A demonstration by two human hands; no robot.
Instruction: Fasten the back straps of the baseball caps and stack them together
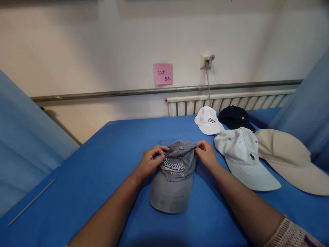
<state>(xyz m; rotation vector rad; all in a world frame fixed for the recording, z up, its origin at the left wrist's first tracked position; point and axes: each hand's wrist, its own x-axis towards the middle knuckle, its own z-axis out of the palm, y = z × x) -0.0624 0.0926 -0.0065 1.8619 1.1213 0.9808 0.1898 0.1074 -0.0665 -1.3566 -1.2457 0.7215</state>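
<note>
Through the head camera I had the gray cap (172, 181) between both hands, its crown pinched at two sides. My left hand (151, 160) gripped the crown's left side narrowly, thumb and fingers closed on the cloth, and my right hand (207, 155) pinched a fold at the right side. The cap's brim lay on the near side of the grip, turned toward me, with white "Always" lettering across the front just below my fingertips; I could not tell how firmly the brim bore on the blue cover (102, 178) underneath. Just to the right of my right hand sat the pale cap (240, 147) with a small dark emblem, and beyond it, farther right, the beige cap (285, 151), partly overlapped by it. Past the grip and to its right were the white cap (208, 121) with dark letters and, beside that, the navy cap (233, 116). Well apart from my left hand, on its left, lay a thin stick (32, 202). Straight beyond the grip, a pink note (163, 74) hung on the wall above a metal rail (123, 93).
</note>
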